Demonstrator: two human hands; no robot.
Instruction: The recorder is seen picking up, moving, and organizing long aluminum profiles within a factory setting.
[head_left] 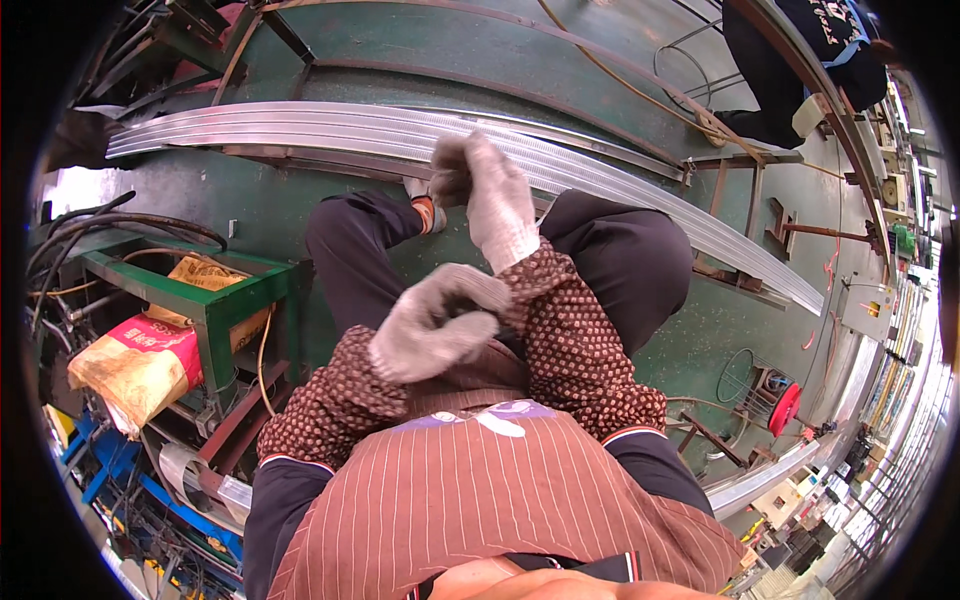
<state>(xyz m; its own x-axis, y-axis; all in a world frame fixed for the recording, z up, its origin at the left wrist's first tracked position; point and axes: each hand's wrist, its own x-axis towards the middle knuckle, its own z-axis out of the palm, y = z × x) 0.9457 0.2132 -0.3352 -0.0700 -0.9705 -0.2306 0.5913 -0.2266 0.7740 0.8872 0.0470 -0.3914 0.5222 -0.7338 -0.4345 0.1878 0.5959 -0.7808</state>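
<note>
Beyond right grip (496, 195): long silver metal strips (300, 128), contact unclear

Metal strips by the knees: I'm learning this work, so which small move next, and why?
Perhaps lower the right hand onto the metal strips: it looks empty and overlaps them in view, while the left hand sits near the right sleeve.

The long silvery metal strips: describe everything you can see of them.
The long metal strips lie flat, side by side, as a shiny, lengthwise-ribbed band that looks like aluminium. They span the scene from upper left to lower right; their curve may be lens distortion. They appear raised above the green floor, with a brownish metal support showing along the near edge. The gloved right grip overlaps them in view; whether it touches them is unclear.
</note>
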